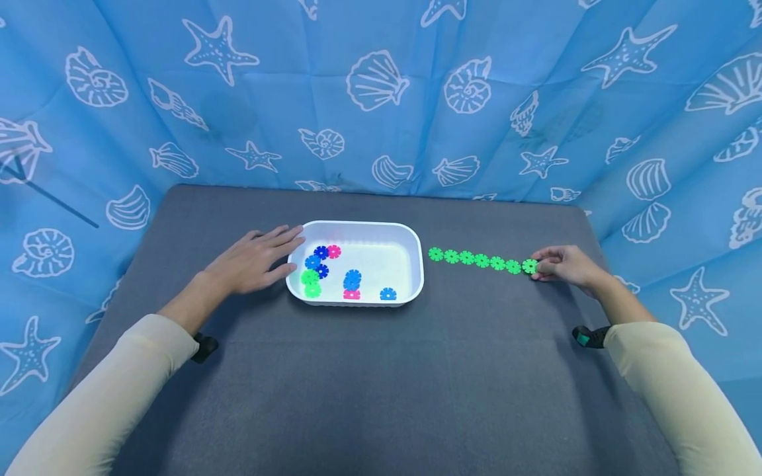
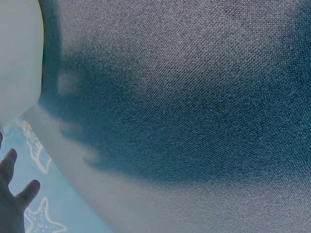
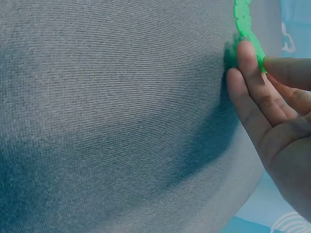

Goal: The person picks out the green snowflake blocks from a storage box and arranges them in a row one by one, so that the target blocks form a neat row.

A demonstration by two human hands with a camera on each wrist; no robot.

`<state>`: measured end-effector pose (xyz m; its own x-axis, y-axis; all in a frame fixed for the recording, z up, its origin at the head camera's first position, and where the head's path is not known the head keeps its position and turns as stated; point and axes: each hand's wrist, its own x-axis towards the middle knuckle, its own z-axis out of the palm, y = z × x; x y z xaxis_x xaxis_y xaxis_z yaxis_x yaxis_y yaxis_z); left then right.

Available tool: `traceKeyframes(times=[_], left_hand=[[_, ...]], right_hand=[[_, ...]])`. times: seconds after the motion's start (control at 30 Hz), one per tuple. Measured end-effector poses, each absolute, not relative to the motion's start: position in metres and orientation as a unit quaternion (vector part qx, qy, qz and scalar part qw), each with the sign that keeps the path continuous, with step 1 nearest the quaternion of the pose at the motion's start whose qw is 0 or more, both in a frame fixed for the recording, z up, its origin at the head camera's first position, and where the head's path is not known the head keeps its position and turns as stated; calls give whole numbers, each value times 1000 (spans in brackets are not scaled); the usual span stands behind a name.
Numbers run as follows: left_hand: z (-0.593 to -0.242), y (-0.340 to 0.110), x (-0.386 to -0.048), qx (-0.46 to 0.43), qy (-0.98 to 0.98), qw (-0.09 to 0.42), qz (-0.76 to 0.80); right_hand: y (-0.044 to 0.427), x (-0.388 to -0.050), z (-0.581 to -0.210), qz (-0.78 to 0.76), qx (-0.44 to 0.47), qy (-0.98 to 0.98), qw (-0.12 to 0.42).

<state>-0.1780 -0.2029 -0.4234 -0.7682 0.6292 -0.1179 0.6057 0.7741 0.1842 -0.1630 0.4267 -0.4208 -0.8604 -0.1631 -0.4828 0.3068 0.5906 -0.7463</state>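
Note:
A row of several green notched plastic discs (image 1: 481, 260) runs across the grey table to the right of a white tray (image 1: 415, 264). At the row's right end, my right hand (image 1: 565, 266) pinches the last green disc (image 1: 529, 266) between thumb and fingers; the right wrist view shows the green disc (image 3: 251, 43) tilted at the fingertips. My left hand (image 1: 256, 259) lies at the tray's left wall with its fingers extended, the fingertips over or against the rim. Inside the tray are loose blue discs (image 1: 352, 277), pink discs (image 1: 335, 251) and green discs (image 1: 311, 283).
The grey cloth-covered table (image 1: 381, 377) reaches to a blue curtain (image 1: 417, 112) with white sea shells and starfish behind it and at both sides. Dark straps with small devices (image 1: 589, 336) sit at both wrists.

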Motion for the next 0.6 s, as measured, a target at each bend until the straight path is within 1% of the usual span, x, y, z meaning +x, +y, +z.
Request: traceKeyframes(times=[0.6], left_hand=[[-423, -203, -178, 328, 938, 85, 72]], right_hand=[[423, -162, -412, -421, 56, 863, 274]])
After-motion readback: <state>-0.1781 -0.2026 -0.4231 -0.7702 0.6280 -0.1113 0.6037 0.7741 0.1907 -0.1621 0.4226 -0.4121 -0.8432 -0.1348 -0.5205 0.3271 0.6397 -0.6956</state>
